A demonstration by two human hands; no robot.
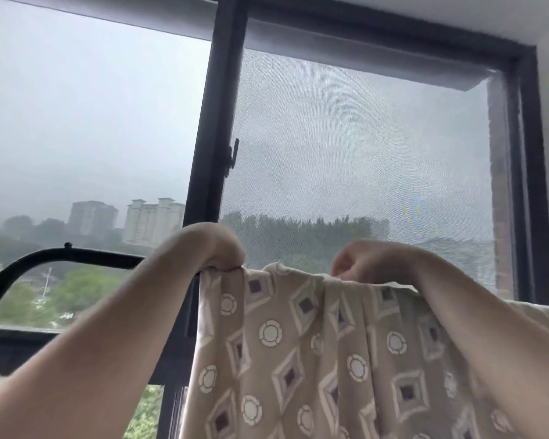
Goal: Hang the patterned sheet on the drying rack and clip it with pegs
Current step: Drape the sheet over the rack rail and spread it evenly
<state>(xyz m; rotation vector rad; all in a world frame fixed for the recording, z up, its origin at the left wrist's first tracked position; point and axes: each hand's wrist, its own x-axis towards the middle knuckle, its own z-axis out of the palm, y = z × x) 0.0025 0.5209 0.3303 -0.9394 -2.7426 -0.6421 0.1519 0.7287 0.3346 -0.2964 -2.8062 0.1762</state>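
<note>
Step in hand: hanging. The sheet point(298, 343) is draped over the top bar of the rack point(61, 253) and falls toward the viewer in loose vertical folds. Its upper edge lies along the bar. Its left edge is bunched where the bare bar ends, well right of the rack's rounded left corner.

Left hand point(217, 248): fingers curled down over the bar, gripping the gathered left end of the sheet's upper edge.

Right hand point(358, 261): fingers curled, pinching the upper edge further right. Between the two hands the edge rises in a small hump and is not flat on the bar. To the right of the right hand the fabric runs on toward the frame edge, and its far end is hidden behind the forearm.

Behind the rack stand the dark window frame point(216, 122) and a mesh screen point(362, 153).

Clipping is not yet begun; no pegs are in view.

Next move, as judged: draw the two hands apart along the bar to flatten the hump and spread the bunched left end. One hand must then let go to fetch a peg while the other keeps the edge on the bar. The loose fabric is likely to slide if both let go.
</note>
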